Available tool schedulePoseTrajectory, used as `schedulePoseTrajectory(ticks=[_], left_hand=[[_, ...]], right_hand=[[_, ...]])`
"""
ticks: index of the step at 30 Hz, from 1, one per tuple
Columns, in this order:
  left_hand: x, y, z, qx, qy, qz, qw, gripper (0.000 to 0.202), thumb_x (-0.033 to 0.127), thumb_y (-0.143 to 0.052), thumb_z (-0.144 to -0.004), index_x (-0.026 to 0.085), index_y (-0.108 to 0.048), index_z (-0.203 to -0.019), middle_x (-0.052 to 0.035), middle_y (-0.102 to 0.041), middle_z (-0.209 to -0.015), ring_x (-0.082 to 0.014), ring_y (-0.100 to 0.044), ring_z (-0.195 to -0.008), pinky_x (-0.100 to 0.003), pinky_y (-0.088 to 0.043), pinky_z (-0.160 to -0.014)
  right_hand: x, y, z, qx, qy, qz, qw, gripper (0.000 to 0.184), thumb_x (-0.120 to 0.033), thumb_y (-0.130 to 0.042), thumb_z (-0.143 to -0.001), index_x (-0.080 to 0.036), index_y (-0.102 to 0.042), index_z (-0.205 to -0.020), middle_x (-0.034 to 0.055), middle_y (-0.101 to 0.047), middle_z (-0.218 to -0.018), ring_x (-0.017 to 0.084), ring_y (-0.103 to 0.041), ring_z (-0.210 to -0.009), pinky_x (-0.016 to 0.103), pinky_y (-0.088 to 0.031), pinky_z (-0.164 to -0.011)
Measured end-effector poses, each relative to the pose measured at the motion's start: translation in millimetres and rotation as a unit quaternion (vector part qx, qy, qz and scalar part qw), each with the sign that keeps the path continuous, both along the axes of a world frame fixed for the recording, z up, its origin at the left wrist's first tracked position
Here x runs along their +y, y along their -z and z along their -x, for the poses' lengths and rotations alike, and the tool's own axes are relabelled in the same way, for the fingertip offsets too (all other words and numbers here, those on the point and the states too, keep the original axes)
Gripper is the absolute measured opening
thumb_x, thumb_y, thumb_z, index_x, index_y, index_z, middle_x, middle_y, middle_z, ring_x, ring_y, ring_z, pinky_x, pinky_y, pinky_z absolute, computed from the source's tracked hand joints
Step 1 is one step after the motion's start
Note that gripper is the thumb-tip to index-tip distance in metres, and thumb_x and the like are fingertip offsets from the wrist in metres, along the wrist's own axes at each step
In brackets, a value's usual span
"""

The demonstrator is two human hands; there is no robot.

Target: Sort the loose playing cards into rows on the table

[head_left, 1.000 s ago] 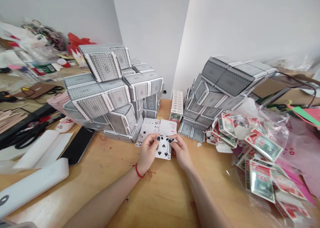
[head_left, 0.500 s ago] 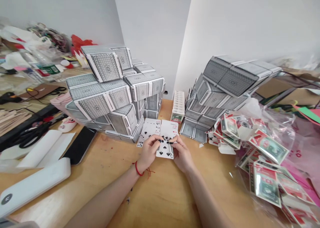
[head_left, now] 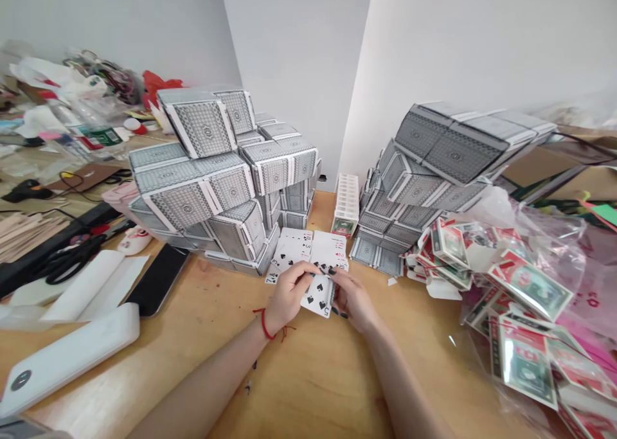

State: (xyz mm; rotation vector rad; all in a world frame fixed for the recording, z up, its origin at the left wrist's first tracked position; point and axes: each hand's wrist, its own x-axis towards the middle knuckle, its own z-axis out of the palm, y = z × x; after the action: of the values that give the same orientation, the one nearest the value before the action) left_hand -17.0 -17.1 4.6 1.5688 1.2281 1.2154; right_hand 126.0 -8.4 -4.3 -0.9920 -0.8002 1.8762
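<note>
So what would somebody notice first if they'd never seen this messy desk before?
Probably the big blocks with grey card patterns: the left stack and the right stack tower on either side. In front, between them, the left hand and right hand hold a spades card marked 5. The red-and-green card boxes heaped at the right might catch the eye too.

Toward the near left corner of the tabletop (head_left: 299, 387), a long white device (head_left: 77, 358) is lying, and a black phone (head_left: 157, 281) is resting just beyond it. White paper (head_left: 119, 286) is lying beside the phone. Black scissors (head_left: 77, 254) and wooden strips (head_left: 29, 236) are lying toward the left edge. A red bag (head_left: 159, 87) is sitting toward the far left corner; pink plastic (head_left: 594, 291) is lying toward the right edge.
</note>
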Motion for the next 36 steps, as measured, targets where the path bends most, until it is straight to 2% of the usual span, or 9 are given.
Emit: schedulePoseTrajectory(ticks=[5,8,13,16,18,20,24,29,36], left_hand=[[1,0.9,2,-0.003,0.013,0.005,1.000,0.018,0.017,-0.042,-0.076,0.018,-0.061,-0.076,-0.0033,-0.062,-0.085,-0.0155,-0.056,-0.083,-0.027,-0.042,-0.077],[1,-0.8,4,-0.017,0.017,0.018,1.000,0.019,0.017,-0.042,-0.075,0.017,-0.060,-0.073,-0.0032,-0.062,-0.082,-0.0152,-0.056,-0.080,-0.026,-0.043,-0.074],[1,-1.1,10,-0.076,0.029,0.028,0.996,0.024,0.017,-0.040,-0.072,0.016,-0.063,-0.081,-0.0062,-0.063,-0.087,-0.0184,-0.057,-0.085,-0.029,-0.043,-0.076],[3,-0.8,10,-0.127,0.037,0.043,0.990,0.034,0.021,-0.044,-0.070,0.015,-0.060,-0.099,-0.0075,-0.063,-0.099,-0.0202,-0.056,-0.093,-0.031,-0.043,-0.082],[4,-1.1,8,-0.123,0.023,0.050,0.991,0.034,0.025,-0.049,-0.071,0.015,-0.059,-0.103,-0.0079,-0.062,-0.104,-0.0206,-0.055,-0.098,-0.031,-0.041,-0.086],[4,-1.2,4,-0.082,-0.012,0.061,0.995,0.029,0.028,-0.055,-0.070,0.015,-0.061,-0.096,-0.0073,-0.063,-0.099,-0.0196,-0.056,-0.094,-0.029,-0.042,-0.083],[5,0.5,0,-0.016,-0.073,0.071,0.995,0.021,0.034,-0.061,-0.067,0.015,-0.062,-0.076,-0.0031,-0.064,-0.076,-0.0156,-0.058,-0.072,-0.025,-0.045,-0.066],[5,1.0,2,0.010,-0.064,0.063,0.996,0.019,0.033,-0.059,-0.070,0.015,-0.062,-0.071,-0.0017,-0.063,-0.068,-0.0132,-0.055,-0.064,-0.022,-0.043,-0.058],[6,3.0,3,0.014,-0.049,0.061,0.997,0.018,0.031,-0.057,-0.072,0.015,-0.063,-0.069,-0.0020,-0.064,-0.068,-0.0133,-0.055,-0.064,-0.022,-0.043,-0.059]], right_hand=[[1,-4.3,-10,-0.029,-0.061,-0.030,0.997,0.027,-0.040,-0.061,-0.071,-0.018,-0.046,-0.068,-0.0076,-0.042,-0.041,0.004,-0.030,-0.029,0.017,-0.012,-0.029],[-1,-4.8,-10,-0.043,-0.074,-0.054,0.995,0.029,-0.043,-0.060,-0.072,-0.018,-0.046,-0.069,-0.0086,-0.041,-0.040,0.003,-0.030,-0.028,0.016,-0.012,-0.028],[-4,-0.6,-1,-0.064,-0.064,-0.107,0.990,0.032,-0.049,-0.054,-0.075,-0.019,-0.043,-0.070,-0.0089,-0.044,-0.034,0.004,-0.031,-0.023,0.015,-0.018,-0.026],[-5,1.1,3,-0.063,-0.047,-0.124,0.989,0.032,-0.050,-0.052,-0.076,-0.020,-0.042,-0.074,-0.0061,-0.054,-0.042,0.008,-0.045,-0.029,0.017,-0.034,-0.030],[-5,1.5,5,-0.060,-0.037,-0.133,0.989,0.031,-0.049,-0.053,-0.075,-0.020,-0.041,-0.076,-0.0037,-0.058,-0.050,0.011,-0.054,-0.038,0.021,-0.043,-0.037],[-5,2.1,6,-0.060,-0.036,-0.143,0.987,0.030,-0.048,-0.052,-0.076,-0.020,-0.041,-0.076,-0.0020,-0.061,-0.056,0.012,-0.060,-0.046,0.023,-0.048,-0.043],[-7,4.9,10,-0.064,-0.050,-0.165,0.983,0.028,-0.046,-0.051,-0.078,-0.021,-0.041,-0.074,-0.0013,-0.060,-0.059,0.015,-0.064,-0.057,0.028,-0.052,-0.051],[-8,5.3,11,-0.060,-0.061,-0.170,0.982,0.026,-0.045,-0.052,-0.078,-0.020,-0.043,-0.074,-0.0013,-0.059,-0.060,0.016,-0.064,-0.060,0.030,-0.053,-0.054],[-9,3.3,10,-0.078,-0.068,-0.165,0.981,0.025,-0.042,-0.050,-0.080,-0.018,-0.043,-0.076,-0.0020,-0.059,-0.057,0.014,-0.063,-0.055,0.030,-0.053,-0.056]])
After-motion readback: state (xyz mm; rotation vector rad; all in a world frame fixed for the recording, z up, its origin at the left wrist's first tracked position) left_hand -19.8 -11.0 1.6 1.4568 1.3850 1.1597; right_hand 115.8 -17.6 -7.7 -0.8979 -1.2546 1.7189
